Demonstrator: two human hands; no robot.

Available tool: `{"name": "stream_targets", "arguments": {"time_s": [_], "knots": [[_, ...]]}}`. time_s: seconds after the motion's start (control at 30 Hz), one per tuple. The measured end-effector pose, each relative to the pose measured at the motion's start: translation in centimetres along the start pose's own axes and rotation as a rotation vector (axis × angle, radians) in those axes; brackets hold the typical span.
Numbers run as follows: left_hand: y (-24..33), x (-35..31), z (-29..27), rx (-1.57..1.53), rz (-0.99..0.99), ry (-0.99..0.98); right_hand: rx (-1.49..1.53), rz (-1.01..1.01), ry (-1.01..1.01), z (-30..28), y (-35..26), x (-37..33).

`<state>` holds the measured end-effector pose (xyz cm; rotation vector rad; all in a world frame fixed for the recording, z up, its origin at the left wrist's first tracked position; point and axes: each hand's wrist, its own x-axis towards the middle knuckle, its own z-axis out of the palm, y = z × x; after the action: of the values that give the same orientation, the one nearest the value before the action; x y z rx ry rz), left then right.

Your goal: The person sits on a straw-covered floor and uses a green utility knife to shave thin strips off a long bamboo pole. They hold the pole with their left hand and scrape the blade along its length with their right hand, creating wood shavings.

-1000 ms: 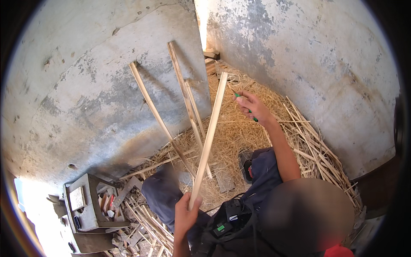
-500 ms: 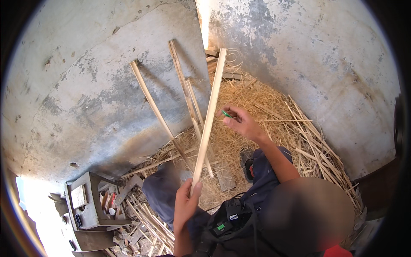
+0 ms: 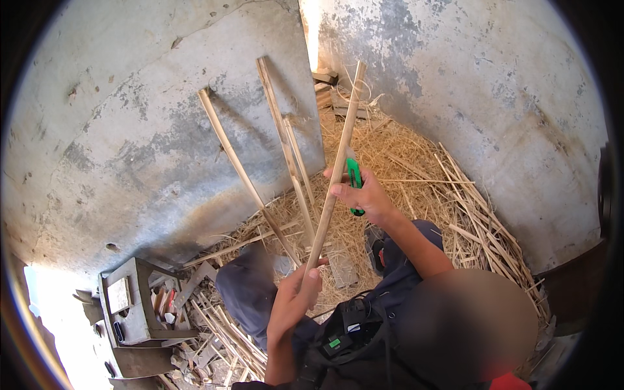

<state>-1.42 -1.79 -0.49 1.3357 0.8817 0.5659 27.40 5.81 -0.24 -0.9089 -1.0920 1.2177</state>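
A long, pale bamboo strip slants up and away in front of me, its darker, rounded side showing. Its near end is gripped by my left hand, fingers wrapped round it. Partway up the strip, my right hand has its thumb against it and its fingers passing behind. That same hand also carries a green utility knife, upright beside the strip; the blade is hard to make out. A thin curl of shaving hangs near the strip's far end.
Several long strips lean on the weathered wall to the left. Straw-coloured shavings cover the floor ahead. Loose split sticks lie along the right wall. At lower left, an upturned wooden stool sits among scraps.
The strip has been turned from its pale flat face to its rounded side, its far end shifting right. My right hand has closed in on the strip, and the knife now shows full length.
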Motion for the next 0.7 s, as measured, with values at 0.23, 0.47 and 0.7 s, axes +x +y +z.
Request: {"name": "stream_targets", "arguments": {"time_s": [0.23,0.47,0.7], "knots": [[-2.9,0.3,-2.2,0.010,0.082,-0.057,0.232,-0.058,0.123,-1.7,0.4,0.6],[-3.6,-0.6,-4.1,-0.038,-0.031,-0.086,0.165,-0.079,0.201,-2.1,-0.5,1.0],[-3.8,0.5,-2.3,0.072,0.202,0.324,0.010,0.046,0.083,-1.9,-0.3,1.0]]}}
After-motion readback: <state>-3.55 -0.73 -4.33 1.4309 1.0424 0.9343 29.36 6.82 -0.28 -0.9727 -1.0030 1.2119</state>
